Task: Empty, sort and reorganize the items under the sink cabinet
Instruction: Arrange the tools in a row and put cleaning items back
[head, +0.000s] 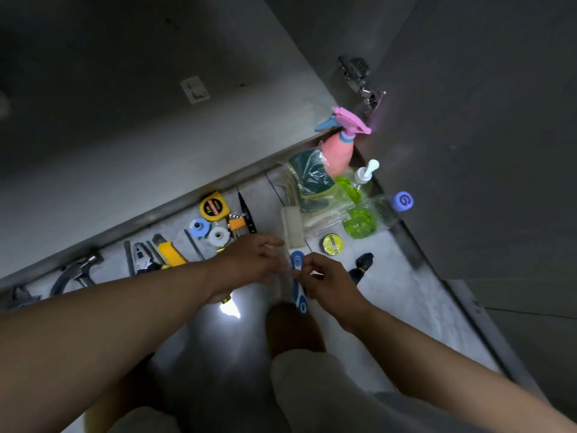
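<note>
Both my hands meet over a white scrub brush with a blue handle on the grey floor. My right hand pinches the blue handle near its top. My left hand rests beside the handle with fingers reaching toward the white bristle head. Tools lie in a row along the cabinet base: a yellow tape measure, tape rolls, hex keys, a yellow utility knife, pliers and a hammer.
A pink spray bottle, bagged sponges, a pump bottle, green items in a clear bag and a blue cap crowd the right. A round yellow tin and a dark object lie nearby. My knee is below.
</note>
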A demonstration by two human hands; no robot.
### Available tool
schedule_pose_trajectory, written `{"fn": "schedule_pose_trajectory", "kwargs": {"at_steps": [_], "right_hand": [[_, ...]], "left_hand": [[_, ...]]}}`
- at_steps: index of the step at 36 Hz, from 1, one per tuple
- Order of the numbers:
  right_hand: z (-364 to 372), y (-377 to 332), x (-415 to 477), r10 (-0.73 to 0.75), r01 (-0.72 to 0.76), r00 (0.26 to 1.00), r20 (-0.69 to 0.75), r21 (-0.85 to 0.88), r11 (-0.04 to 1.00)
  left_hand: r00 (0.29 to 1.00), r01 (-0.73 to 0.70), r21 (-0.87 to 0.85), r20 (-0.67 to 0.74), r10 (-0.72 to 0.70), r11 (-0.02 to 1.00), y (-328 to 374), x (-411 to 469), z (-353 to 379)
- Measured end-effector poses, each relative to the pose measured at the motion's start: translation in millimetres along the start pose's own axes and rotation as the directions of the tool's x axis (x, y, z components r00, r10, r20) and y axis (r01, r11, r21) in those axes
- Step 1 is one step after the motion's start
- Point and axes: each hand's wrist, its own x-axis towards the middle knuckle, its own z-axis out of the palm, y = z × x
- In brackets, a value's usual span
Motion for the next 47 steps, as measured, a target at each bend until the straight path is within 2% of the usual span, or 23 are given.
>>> {"fn": "schedule_pose_trajectory", "kwargs": {"at_steps": [4, 9, 13, 16, 18, 19, 21, 23, 26, 32, 34, 37, 40, 44, 45, 47], "right_hand": [[-42.1, 49.9, -14.6, 0.148, -0.172, 0.962, -0.229, -0.09, 0.981], [-77.4, 102.2, -24.3, 0.35, -0.407, 0.808, -0.474, -0.02, 0.913], [-92.4, 114.6, -10.2, 0.468, -0.513, 0.702, -0.538, 0.074, 0.855], [-96.1, 108.3, -1.0, 0.453, -0.557, 0.635, -0.626, 0.036, 0.83], [-92.4, 99.6, 2.1, 0.373, -0.539, 0.597, -0.71, -0.011, 0.843], [-88.5, 95.3, 4.4, 0.315, -0.506, 0.613, -0.725, -0.054, 0.861], [-78.7, 87.4, 11.7, 0.232, -0.443, 0.706, -0.669, -0.163, 0.881], [-70.5, 77.8, 22.4, 0.259, -0.451, 0.772, -0.581, -0.213, 0.867], [-68.3, 68.6, 39.7, 0.365, -0.536, 0.775, -0.516, -0.232, 0.812], [-68.8, 62.2, 57.2, 0.328, -0.507, 0.786, -0.525, -0.242, 0.827], [-64.0, 60.4, 54.6, 0.266, -0.476, 0.784, -0.561, -0.269, 0.837], [-47.1, 56.3, 41.4, 0.022, -0.304, 0.792, -0.61, -0.364, 0.88], [-24.5, 45.1, 31.6, -0.152, -0.062, 0.877, -0.455, -0.422, 0.904], [-1.7, 15.0, 36.2, -0.176, 0.132, 0.982, -0.065, -0.425, 0.896], [2.3, 6.0, 39.5, -0.149, 0.161, 0.987, 0.061, -0.434, 0.886], [8.8, -12.7, 47.7, -0.079, 0.22, 0.95, 0.303, -0.467, 0.857]], "left_hand": [[0.998, 0.049, 0.131, 0.034, -0.054, 0.99, 1.9, 1.7, 4.6], [0.995, 0.095, 0.198, -0.001, -0.097, 0.976, 0.9, 2.5, 3.4], [0.991, 0.134, 0.253, -0.022, -0.133, 0.958, -3.1, 0.1, -0.9], [0.989, 0.15, 0.282, -0.038, -0.145, 0.948, -4.8, -2.6, -4.9], [0.987, 0.159, 0.299, -0.047, -0.152, 0.941, -5.7, -3.6, -7.7], [0.987, 0.161, 0.315, -0.049, -0.153, 0.936, -6.1, -3.8, -9.1], [0.987, 0.159, 0.342, -0.056, -0.149, 0.926, -7.4, -3.3, -12.1], [0.986, 0.164, 0.352, -0.066, -0.151, 0.921, -9.0, -2.3, -15.3], [0.986, 0.168, 0.368, -0.07, -0.153, 0.914, -13.2, 0.4, -19.2], [0.991, 0.135, 0.424, -0.061, -0.121, 0.896, -28.2, 6.9, -28.9], [0.997, 0.079, 0.524, -0.05, -0.062, 0.848, -35.3, 8.3, -32.9], [0.999, -0.011, 0.736, -0.027, 0.046, 0.677, -42.0, 6.3, -40.9], [0.995, -0.041, 0.83, -0.015, 0.096, 0.557, -43.4, 7.4, -52.3], [0.97, 0.041, 0.908, -0.136, 0.2, 0.417, -41.8, 4.0, -74.7], [0.958, 0.054, 0.917, -0.158, 0.238, 0.395, -41.8, 2.3, -79.7], [0.936, 0.05, 0.931, -0.17, 0.307, 0.361, -40.2, 0.3, -89.0]]}}
